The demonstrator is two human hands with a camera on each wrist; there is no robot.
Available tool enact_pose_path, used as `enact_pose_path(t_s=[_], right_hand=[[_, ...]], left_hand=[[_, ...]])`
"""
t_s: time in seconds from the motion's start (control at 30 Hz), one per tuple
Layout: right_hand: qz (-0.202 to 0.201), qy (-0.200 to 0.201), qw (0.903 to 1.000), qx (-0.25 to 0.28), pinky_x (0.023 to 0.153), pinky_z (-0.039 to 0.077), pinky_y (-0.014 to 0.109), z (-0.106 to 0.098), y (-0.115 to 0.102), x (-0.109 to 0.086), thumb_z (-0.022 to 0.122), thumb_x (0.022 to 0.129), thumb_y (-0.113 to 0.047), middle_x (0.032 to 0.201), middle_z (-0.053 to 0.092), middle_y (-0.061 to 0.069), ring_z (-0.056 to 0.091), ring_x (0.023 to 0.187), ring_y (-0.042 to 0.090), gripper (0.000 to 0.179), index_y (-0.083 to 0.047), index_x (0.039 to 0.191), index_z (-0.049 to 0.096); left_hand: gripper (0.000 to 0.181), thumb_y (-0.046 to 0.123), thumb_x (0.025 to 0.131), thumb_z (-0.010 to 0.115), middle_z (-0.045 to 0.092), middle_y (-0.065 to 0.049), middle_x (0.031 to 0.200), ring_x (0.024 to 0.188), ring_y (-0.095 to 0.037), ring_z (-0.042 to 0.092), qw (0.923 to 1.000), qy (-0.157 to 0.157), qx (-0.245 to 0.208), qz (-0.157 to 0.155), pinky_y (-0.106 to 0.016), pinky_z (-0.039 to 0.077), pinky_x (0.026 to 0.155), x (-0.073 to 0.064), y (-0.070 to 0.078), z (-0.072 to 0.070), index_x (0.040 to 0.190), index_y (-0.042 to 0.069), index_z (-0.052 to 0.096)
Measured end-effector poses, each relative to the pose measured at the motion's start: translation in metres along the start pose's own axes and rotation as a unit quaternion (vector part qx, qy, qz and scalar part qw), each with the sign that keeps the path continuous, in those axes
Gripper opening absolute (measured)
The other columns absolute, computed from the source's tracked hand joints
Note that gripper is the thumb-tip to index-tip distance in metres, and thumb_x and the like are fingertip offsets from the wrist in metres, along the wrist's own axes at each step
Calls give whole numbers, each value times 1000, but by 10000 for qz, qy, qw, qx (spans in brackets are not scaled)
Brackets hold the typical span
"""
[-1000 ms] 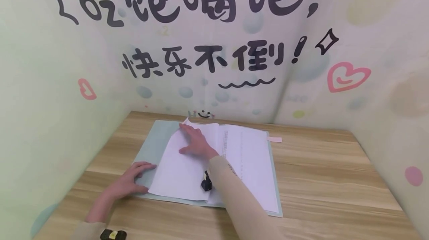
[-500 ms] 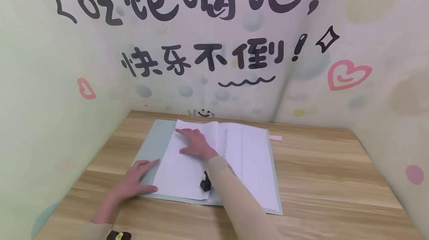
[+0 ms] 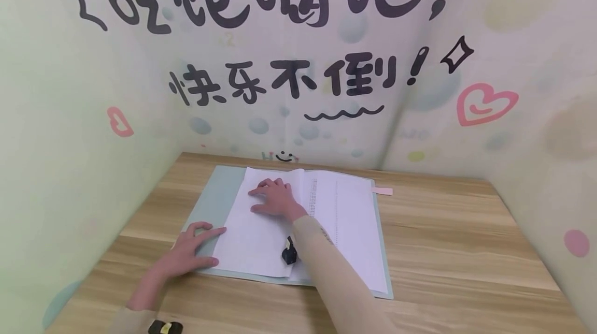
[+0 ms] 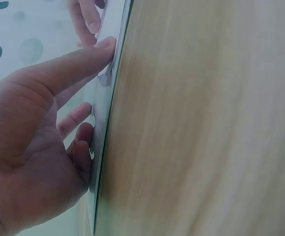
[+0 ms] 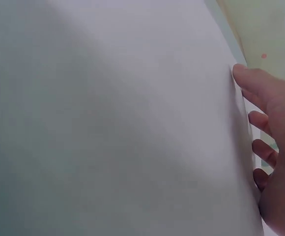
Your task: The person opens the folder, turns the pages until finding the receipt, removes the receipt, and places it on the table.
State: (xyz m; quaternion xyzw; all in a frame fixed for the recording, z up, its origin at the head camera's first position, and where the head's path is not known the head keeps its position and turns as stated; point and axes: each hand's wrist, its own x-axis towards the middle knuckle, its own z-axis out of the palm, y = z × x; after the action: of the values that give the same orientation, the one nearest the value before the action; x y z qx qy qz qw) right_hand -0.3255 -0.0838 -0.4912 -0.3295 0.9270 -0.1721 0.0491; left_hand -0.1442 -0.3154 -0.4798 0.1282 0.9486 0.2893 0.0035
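Observation:
An open folder with a pale blue cover (image 3: 215,189) lies on the table, white pages inside it. My right hand (image 3: 275,198) rests with spread fingers on the upper part of the left page (image 3: 252,241). In the right wrist view, the fingertips of the right hand (image 5: 275,132) touch that white sheet. At the lower left, my left hand (image 3: 186,251) rests on the bare strip of cover, thumb and index finger at the page's left edge. Its thumb (image 4: 73,71) lies straight along the lower border in the left wrist view. The right page (image 3: 356,230) carries columns of small print, partly hidden by the right sleeve.
A pink tab (image 3: 383,191) sticks out from the folder's right side. Wood-grain table (image 3: 448,251) extends around the folder. A printed cloth wall (image 3: 280,132) stands behind and at both sides. Dark straps (image 3: 165,327) are on the wrists.
The left page's raised top corner has come down flat. My left hand has slid right to the page edge. My right hand has drawn back slightly from the corner, its fingers more bent.

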Motion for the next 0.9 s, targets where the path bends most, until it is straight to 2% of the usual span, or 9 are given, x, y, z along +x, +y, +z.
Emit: enact_pose_path(t_s=[0.1,0.17,0.27,0.37,0.43,0.63,0.8,0.9], right_hand=[[-22,-149,9999,39,100,32,41,-4,1,-2,67,89,-46,143,51,-7,40,127,23,47,-41,135,58],[-15,-207,9998,21,99,33,40,-6,0,-3,68,88,-44,143,51,-8,40,128,23,48,-41,135,58],[-20,-265,9996,-2,99,33,40,-6,0,-4,69,88,-44,144,50,-8,40,129,23,49,-41,135,58],[-35,-275,9996,-65,99,34,40,-6,0,-4,69,88,-45,144,50,-8,40,130,22,49,-41,136,58],[-35,-285,9996,-78,100,34,41,-6,0,-3,69,89,-45,145,50,-8,40,130,22,49,-41,136,57],[-88,-311,9995,-17,102,35,42,-9,0,-4,68,90,-46,147,50,-7,41,132,23,50,-39,138,56],[-209,-75,9996,193,100,38,45,-15,9,-8,67,91,-45,146,52,-5,47,132,22,50,-35,138,56],[-223,193,9977,609,102,36,50,-24,17,-17,67,93,-40,145,53,-2,48,134,23,46,-30,137,59]], left_hand=[[61,33,79,79,46,-18,139,114,-41,46,9992,168,43,358,-43,37,87,0,-1,3,134,15,60],[57,29,80,79,50,-18,139,112,-37,49,9967,312,81,743,-35,34,84,-1,-2,6,132,12,61],[54,22,81,77,55,-19,138,110,-25,51,9935,335,28,1087,-30,31,82,-1,0,9,130,7,62],[53,18,81,76,56,-17,140,101,-15,47,9948,193,-107,995,-27,31,80,-2,3,8,131,8,62],[52,18,82,76,56,-17,140,99,-13,45,9959,142,-149,883,-26,32,80,-2,5,8,131,8,62],[52,17,80,77,57,-16,140,110,-27,51,9969,180,-44,765,-28,33,82,-1,8,8,130,8,63],[53,12,77,78,57,-16,139,110,-31,50,9994,104,-29,337,-30,34,83,0,16,8,128,8,64],[54,6,74,77,58,-18,137,112,-35,50,9999,62,-89,59,-36,39,88,3,24,8,126,6,65]])
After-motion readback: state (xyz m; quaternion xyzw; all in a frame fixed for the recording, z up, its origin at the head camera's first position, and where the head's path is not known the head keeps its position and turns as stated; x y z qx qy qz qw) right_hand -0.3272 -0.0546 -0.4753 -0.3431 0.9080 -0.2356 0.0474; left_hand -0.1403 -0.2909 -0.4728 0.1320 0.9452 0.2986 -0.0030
